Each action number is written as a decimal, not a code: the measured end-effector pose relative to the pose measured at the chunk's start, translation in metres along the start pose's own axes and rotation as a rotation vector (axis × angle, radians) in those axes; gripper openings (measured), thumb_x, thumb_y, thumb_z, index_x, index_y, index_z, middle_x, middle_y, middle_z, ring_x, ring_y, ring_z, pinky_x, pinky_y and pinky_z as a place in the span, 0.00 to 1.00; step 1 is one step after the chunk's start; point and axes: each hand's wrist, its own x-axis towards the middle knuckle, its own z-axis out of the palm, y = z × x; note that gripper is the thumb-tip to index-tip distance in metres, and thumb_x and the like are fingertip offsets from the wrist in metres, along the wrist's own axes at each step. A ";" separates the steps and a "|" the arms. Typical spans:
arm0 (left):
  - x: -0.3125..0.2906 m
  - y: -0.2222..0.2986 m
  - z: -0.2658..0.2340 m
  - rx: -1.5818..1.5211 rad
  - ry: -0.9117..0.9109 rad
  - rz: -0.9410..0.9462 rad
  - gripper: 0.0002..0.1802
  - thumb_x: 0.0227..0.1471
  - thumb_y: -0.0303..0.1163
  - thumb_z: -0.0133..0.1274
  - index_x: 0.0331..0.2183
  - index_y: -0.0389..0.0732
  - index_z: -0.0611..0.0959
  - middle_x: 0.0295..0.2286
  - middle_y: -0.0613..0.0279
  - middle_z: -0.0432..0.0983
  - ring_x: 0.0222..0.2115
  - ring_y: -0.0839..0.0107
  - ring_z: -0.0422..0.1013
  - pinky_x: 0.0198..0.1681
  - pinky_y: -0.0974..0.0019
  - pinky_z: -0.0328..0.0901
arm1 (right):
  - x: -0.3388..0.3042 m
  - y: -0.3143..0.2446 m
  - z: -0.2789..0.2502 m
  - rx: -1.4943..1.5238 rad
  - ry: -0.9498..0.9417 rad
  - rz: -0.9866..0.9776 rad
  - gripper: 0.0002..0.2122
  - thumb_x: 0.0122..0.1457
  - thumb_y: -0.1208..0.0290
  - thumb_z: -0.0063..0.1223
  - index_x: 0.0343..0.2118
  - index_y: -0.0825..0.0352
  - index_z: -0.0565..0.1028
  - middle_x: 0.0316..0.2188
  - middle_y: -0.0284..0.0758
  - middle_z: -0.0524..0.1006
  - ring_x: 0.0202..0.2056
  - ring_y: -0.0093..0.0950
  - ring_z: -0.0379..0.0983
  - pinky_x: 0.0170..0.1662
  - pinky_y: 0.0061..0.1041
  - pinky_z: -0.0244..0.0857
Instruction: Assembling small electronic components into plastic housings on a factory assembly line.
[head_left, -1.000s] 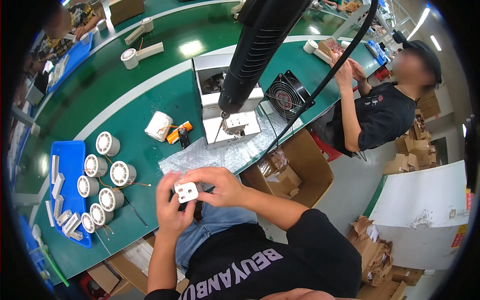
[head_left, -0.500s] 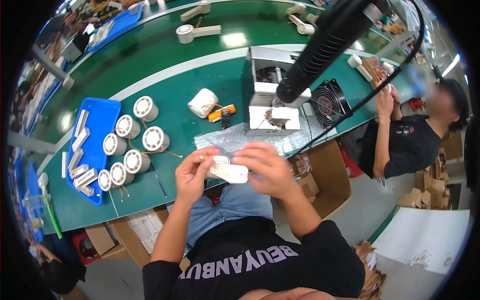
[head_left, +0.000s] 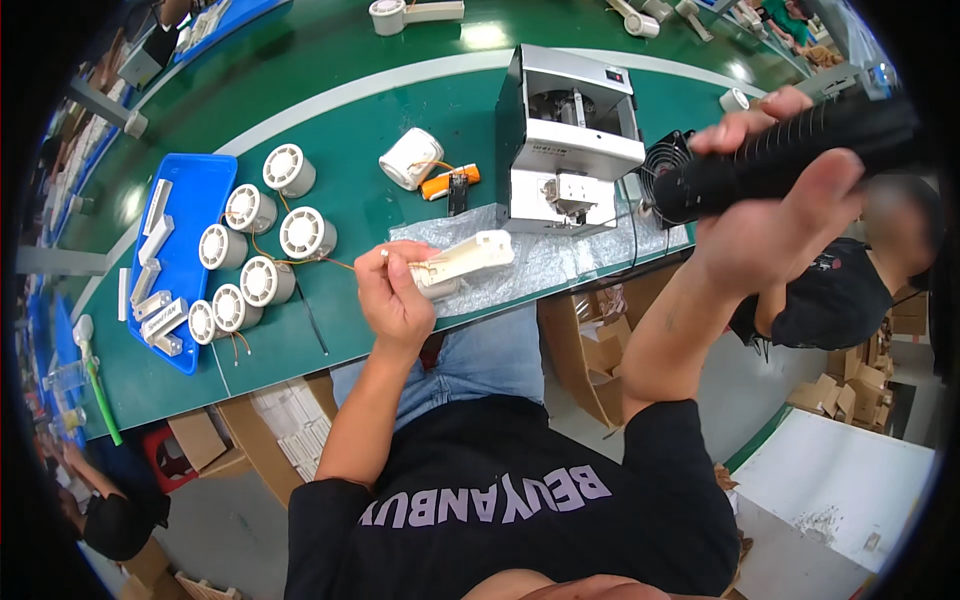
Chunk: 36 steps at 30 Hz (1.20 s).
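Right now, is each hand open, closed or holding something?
Left hand: closed, holding a white plastic part.
Right hand: closed around the black cylindrical tool.

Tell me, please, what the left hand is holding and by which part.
The left hand holds a long white piece by its left end, between thumb and fingers.

Green workbench [head_left: 350, 205], blue tray [head_left: 207, 185], vented white cylinders [head_left: 290, 170] (seven), plastic sheet [head_left: 550, 255]

Left grip [head_left: 395, 300] hides one end of white casing [head_left: 478, 255]; casing's inner details stay too small to tell. Black driver [head_left: 780, 160] covers part of right grip [head_left: 765, 225] and black fan [head_left: 664, 158]. Co-worker [head_left: 850, 305] sits partly hidden, head blurred. Top edge cuts far blue tray [head_left: 245, 12].
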 end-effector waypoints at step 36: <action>0.005 0.004 -0.010 0.053 -0.142 -0.067 0.20 0.34 0.28 0.72 0.33 0.40 0.82 0.35 0.59 0.76 0.34 0.62 0.76 0.37 0.65 0.71 | -0.043 0.009 0.066 0.423 -0.012 0.418 0.47 0.49 0.19 0.35 0.34 0.75 0.68 0.33 0.40 0.66 0.24 0.27 0.69 0.26 0.26 0.63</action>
